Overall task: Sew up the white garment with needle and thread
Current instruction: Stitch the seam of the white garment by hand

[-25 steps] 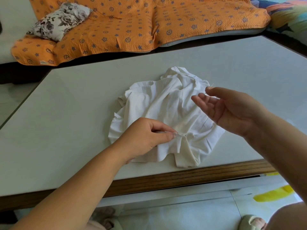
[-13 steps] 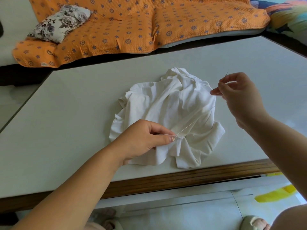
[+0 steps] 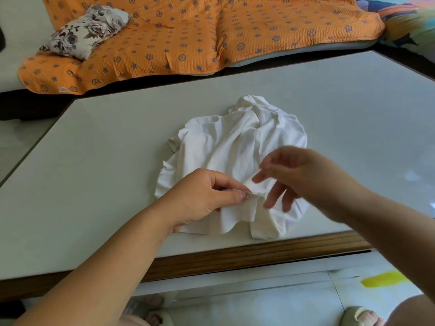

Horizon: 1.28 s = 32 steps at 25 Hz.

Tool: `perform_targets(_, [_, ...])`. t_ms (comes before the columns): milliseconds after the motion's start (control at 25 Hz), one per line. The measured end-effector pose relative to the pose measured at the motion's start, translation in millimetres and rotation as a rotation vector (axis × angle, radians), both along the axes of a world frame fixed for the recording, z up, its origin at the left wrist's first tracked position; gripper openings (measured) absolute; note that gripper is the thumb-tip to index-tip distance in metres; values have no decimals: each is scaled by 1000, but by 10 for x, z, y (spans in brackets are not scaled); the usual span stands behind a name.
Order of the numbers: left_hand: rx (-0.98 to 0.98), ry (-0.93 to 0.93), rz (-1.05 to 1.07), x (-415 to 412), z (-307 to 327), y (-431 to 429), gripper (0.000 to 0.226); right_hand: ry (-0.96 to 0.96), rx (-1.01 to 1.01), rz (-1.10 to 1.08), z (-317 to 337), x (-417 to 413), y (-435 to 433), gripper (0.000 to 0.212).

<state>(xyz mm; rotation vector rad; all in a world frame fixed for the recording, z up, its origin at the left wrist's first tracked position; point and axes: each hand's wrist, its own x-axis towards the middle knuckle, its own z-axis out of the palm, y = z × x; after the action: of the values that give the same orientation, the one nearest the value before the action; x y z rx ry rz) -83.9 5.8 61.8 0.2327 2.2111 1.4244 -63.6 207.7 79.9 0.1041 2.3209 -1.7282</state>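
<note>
A pale table [image 3: 106, 172] with a wooden front edge stands before a sofa under one orange patterned cover [image 3: 188, 31], and one flowered pillow [image 3: 87, 29] lies on it. In the head view one white garment [image 3: 223, 147] lies crumpled on the table, near the front edge. Two hands are over it. The left hand [image 3: 207, 196] pinches a small fold of the garment between thumb and forefinger. The right hand [image 3: 306, 180] is just beside it, above the cloth, fingers pointing down; it is blurred, so I cannot tell if it holds anything.
</note>
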Motion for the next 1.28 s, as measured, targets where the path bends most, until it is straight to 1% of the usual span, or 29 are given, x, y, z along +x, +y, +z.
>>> perform_targets(80, [-2,17,-11,1,-2,4,9,-38,-17,86,-38,145,-102,8])
perform_targets(240, [-32,65,-1,-7,30,-33,8,-12,57,74,-48,167,-79,6])
perform_targets(360, [-52,101,6,-19,54,-49,7,-12,54,73,-53,162,-71,11])
perform_targets(480, [-62,120,15,-9,63,-51,7,-15,109,91,-51,162,-75,15])
perform_targets(840, [-72,129,29,-8,73,-47,9,-69,172,129,-32,154,-63,15])
perform_targets(1280, [-58,107,14,-2,80,-53,10,-87,136,175,-25,161,-68,13])
